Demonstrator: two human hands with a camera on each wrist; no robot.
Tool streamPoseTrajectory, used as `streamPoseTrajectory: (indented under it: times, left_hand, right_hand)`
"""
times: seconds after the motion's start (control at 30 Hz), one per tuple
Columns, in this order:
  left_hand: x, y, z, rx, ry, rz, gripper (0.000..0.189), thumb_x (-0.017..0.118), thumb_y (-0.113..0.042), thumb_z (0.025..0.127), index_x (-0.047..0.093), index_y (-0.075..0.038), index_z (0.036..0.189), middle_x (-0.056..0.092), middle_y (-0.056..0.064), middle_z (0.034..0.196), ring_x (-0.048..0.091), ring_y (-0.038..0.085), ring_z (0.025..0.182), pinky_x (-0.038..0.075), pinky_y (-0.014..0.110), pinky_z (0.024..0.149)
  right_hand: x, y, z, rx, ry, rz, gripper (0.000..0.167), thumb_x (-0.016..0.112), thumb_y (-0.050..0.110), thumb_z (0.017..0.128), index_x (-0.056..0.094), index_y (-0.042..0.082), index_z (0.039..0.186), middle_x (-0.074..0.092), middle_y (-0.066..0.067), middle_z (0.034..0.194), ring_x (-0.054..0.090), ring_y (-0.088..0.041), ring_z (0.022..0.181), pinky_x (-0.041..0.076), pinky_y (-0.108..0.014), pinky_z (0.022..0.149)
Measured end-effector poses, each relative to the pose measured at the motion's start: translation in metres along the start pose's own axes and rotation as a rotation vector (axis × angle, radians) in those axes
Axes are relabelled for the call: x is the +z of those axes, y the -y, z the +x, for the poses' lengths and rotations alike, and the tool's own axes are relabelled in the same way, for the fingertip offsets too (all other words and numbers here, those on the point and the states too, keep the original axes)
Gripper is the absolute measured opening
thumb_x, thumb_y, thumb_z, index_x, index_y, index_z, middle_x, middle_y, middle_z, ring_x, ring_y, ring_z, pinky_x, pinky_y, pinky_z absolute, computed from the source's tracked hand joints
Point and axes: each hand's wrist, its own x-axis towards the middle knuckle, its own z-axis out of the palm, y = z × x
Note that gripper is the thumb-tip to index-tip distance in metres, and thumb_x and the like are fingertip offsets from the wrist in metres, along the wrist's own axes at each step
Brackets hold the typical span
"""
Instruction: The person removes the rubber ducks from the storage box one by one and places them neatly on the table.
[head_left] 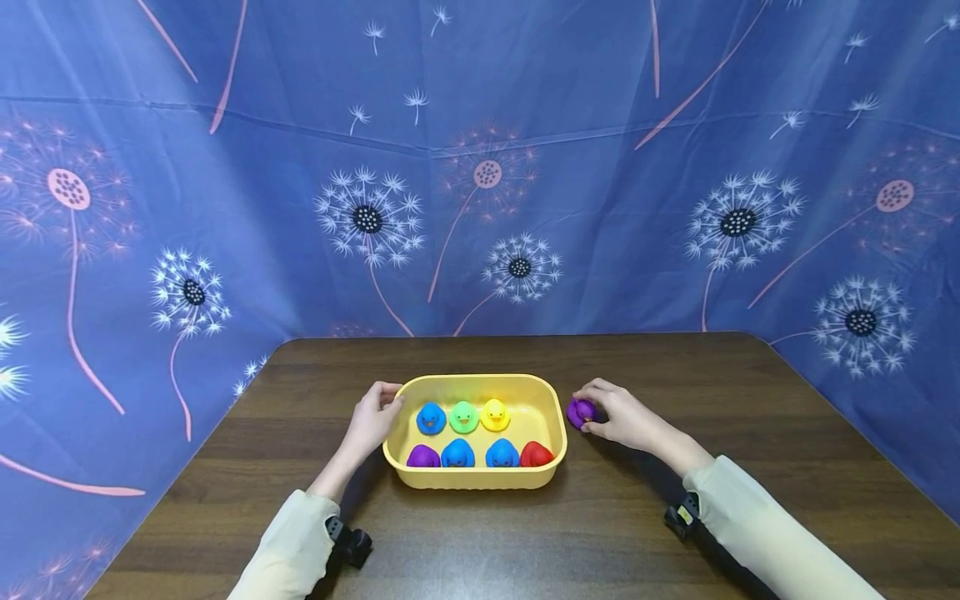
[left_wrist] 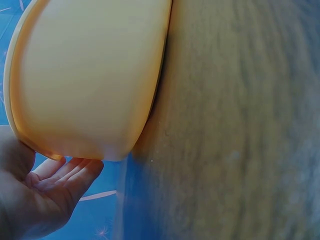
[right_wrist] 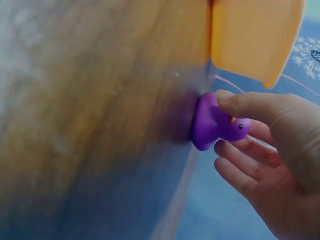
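A yellow plastic basin stands on the table with several rubber ducks in it. At the back are a blue duck, a green duck and a yellow duck; purple, blue and red ducks line the front. My left hand grips the basin's left end, fingers against the outer wall, the thumb by the rim. Right of the basin, my right hand holds a purple rubber duck between thumb and fingers. That duck is at the tabletop; whether it touches the wood I cannot tell.
The dark wooden table stretches out around the basin. Behind it hangs a blue cloth with dandelion prints, meeting the table's back edge. A small black camera sits at the left wrist and another black device at the right.
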Motion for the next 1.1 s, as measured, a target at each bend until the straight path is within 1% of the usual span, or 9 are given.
streamPoseTrajectory:
  times: [0.17, 0.33, 0.43, 0.47, 0.57, 0.67, 0.7, 0.87, 1.1]
  left_hand:
    - [0.001, -0.002, -0.002, -0.004, 0.0, 0.003, 0.023, 0.056, -0.008, 0.091, 0.056, 0.004, 0.111, 0.065, 0.024, 0.106, 0.063, 0.029, 0.094, 0.052, 0.031, 0.076]
    - [0.0, -0.001, -0.002, 0.007, 0.002, -0.007, 0.023, 0.056, -0.008, 0.091, 0.056, 0.005, 0.111, 0.064, 0.026, 0.107, 0.063, 0.032, 0.095, 0.052, 0.035, 0.078]
    - [0.0, 0.0, -0.004, 0.046, -0.004, -0.022, 0.023, 0.056, -0.01, 0.09, 0.057, 0.004, 0.108, 0.065, 0.026, 0.103, 0.064, 0.032, 0.092, 0.053, 0.036, 0.076]
    - [0.0, 0.0, -0.005, 0.076, -0.014, -0.027, 0.022, 0.057, -0.012, 0.09, 0.058, 0.004, 0.106, 0.065, 0.025, 0.1, 0.064, 0.03, 0.088, 0.053, 0.033, 0.073]
    - [-0.001, -0.001, -0.006, 0.11, -0.021, -0.032, 0.022, 0.057, -0.015, 0.09, 0.058, 0.003, 0.104, 0.065, 0.024, 0.098, 0.065, 0.029, 0.086, 0.053, 0.033, 0.071]
    - [-0.001, -0.001, -0.005, 0.09, -0.02, -0.021, 0.021, 0.056, -0.012, 0.09, 0.057, 0.004, 0.105, 0.065, 0.025, 0.101, 0.064, 0.032, 0.09, 0.053, 0.036, 0.075]
    - [-0.001, -0.001, -0.004, 0.066, -0.011, -0.015, 0.022, 0.055, -0.01, 0.09, 0.057, 0.004, 0.107, 0.064, 0.026, 0.104, 0.063, 0.035, 0.094, 0.053, 0.039, 0.078]
    - [0.0, -0.002, -0.001, 0.005, 0.001, 0.008, 0.023, 0.055, -0.008, 0.091, 0.056, 0.004, 0.111, 0.064, 0.025, 0.108, 0.062, 0.034, 0.099, 0.052, 0.036, 0.08]
    - [-0.001, 0.0, 0.0, -0.006, 0.005, 0.002, 0.024, 0.056, -0.009, 0.091, 0.056, 0.003, 0.112, 0.064, 0.025, 0.109, 0.062, 0.033, 0.098, 0.052, 0.036, 0.079]
  right_hand:
    - [-0.007, 0.003, 0.0, -0.005, -0.004, 0.017, 0.045, 0.076, 0.008, 0.074, 0.061, -0.007, 0.113, 0.062, -0.014, 0.106, 0.063, -0.025, 0.091, 0.053, -0.04, 0.08]
    - [-0.016, 0.005, 0.002, -0.022, -0.045, 0.012, 0.042, 0.075, 0.007, 0.075, 0.062, -0.004, 0.113, 0.062, -0.014, 0.108, 0.064, -0.028, 0.088, 0.053, -0.04, 0.077]
    - [-0.019, 0.008, 0.006, -0.051, -0.091, 0.007, 0.04, 0.074, 0.007, 0.076, 0.063, -0.002, 0.113, 0.062, -0.013, 0.108, 0.063, -0.026, 0.088, 0.052, -0.04, 0.077]
    - [-0.02, 0.009, 0.007, -0.062, -0.108, 0.007, 0.04, 0.075, 0.006, 0.076, 0.063, -0.002, 0.113, 0.062, -0.013, 0.107, 0.063, -0.026, 0.088, 0.052, -0.04, 0.077]
    - [-0.024, 0.014, 0.012, -0.082, -0.139, 0.02, 0.042, 0.074, 0.008, 0.076, 0.061, -0.002, 0.115, 0.063, -0.013, 0.106, 0.062, -0.025, 0.089, 0.052, -0.041, 0.078]
    - [-0.027, 0.021, 0.018, -0.084, -0.148, 0.041, 0.045, 0.074, 0.01, 0.078, 0.059, -0.002, 0.118, 0.064, -0.013, 0.105, 0.063, -0.027, 0.092, 0.052, -0.041, 0.081]
    - [-0.027, 0.023, 0.02, -0.08, -0.145, 0.048, 0.045, 0.074, 0.01, 0.078, 0.059, -0.002, 0.119, 0.064, -0.013, 0.105, 0.063, -0.026, 0.093, 0.051, -0.042, 0.081]
    - [-0.029, 0.035, 0.031, -0.066, -0.12, 0.071, 0.045, 0.073, 0.01, 0.08, 0.058, -0.001, 0.121, 0.064, -0.013, 0.107, 0.063, -0.027, 0.098, 0.051, -0.042, 0.085]
    - [-0.025, 0.047, 0.045, -0.062, -0.09, 0.08, 0.046, 0.072, 0.013, 0.081, 0.057, 0.002, 0.124, 0.064, -0.011, 0.112, 0.062, -0.026, 0.104, 0.05, -0.042, 0.089]
